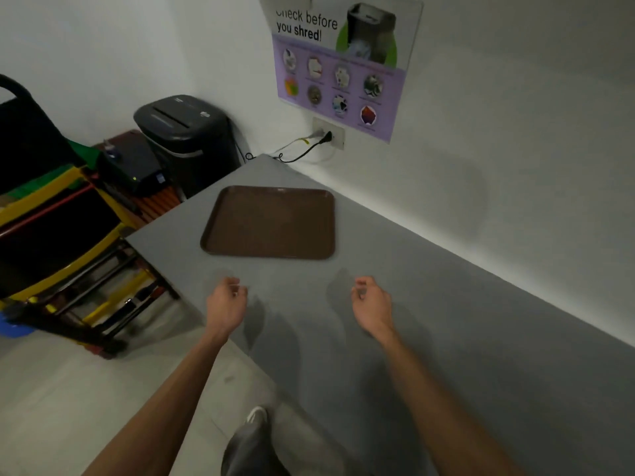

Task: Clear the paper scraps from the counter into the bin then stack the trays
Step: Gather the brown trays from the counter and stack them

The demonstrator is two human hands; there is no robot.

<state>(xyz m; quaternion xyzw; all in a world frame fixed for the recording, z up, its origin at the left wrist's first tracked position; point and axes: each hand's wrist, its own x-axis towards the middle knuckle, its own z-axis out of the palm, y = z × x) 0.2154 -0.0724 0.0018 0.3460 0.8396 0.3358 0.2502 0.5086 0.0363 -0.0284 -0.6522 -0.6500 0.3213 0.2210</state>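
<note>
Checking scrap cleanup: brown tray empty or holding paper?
Empty. The brown tray lies flat on the grey counter, right side up, its bare floor showing all over; no paper in it.

- On the wall poster point(340, 63), in bold black letters across its white top part, we read "you shred!". The line above it reads "heck before"; its first letter is cut by the picture's edge, so we take the word for "Check".
- On the poster's purple band, round pictures each carry a small caption beneath; these are too small and blurred for us to read.
- On the lid of the black paper shredder point(185, 132), we see a small white mark near the slot, too blurred to read.
- On the black device point(132, 166) beside the shredder, a small blue label sits on the front; we cannot read it.
</note>
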